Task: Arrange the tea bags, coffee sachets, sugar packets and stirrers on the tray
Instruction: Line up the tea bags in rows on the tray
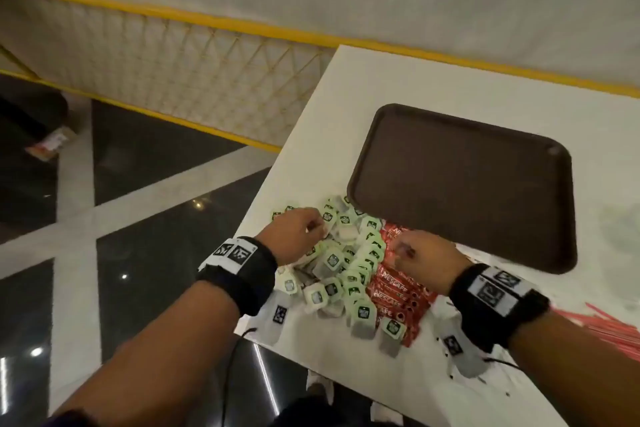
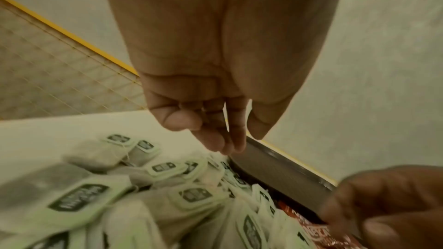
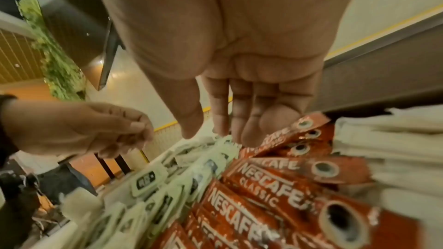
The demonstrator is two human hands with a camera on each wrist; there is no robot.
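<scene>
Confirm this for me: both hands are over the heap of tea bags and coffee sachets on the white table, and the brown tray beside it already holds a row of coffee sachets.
Not quite. The brown tray holds nothing yet; the head view shows its surface bare. The rest stands: the left hand and right hand are over the tea bags and coffee sachets heaped on the white table.

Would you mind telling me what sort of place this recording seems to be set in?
Probably a café or food-court seating area. A brown serving tray sits on a white table, beside heaps of tea bags and Nescafé sachets, with a yellow-framed mesh barrier and polished tile floor alongside.
</scene>
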